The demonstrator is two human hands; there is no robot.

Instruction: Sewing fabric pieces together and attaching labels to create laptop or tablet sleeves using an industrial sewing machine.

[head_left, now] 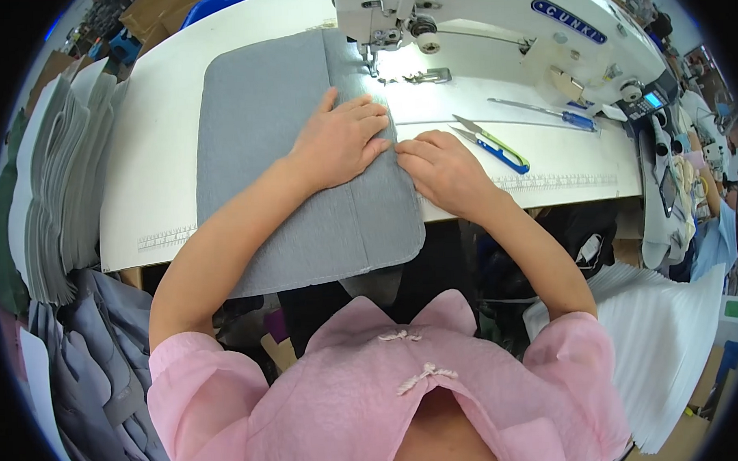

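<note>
A grey fabric panel (263,112) with rounded corners and a lengthwise seam lies on the white sewing table (161,91), overhanging its front edge. My left hand (341,138) rests on the panel near the seam, palm down, fingers apart. My right hand (440,167) has its fingers curled at the panel's right edge, seemingly pinching it. Just beyond my left fingers is the presser foot (371,66) of a white industrial sewing machine (483,11). Thread snips (500,151) with a blue and green handle and a screwdriver (576,119) lie right of my hands.
Stacked pale sheets (46,177) stand at the left, with grey cloth (97,362) below. A metal attachment (437,75) lies by the needle. A small control panel (645,100) sits at the right, above hanging cloth. White foam sheets (649,343) fill the lower right.
</note>
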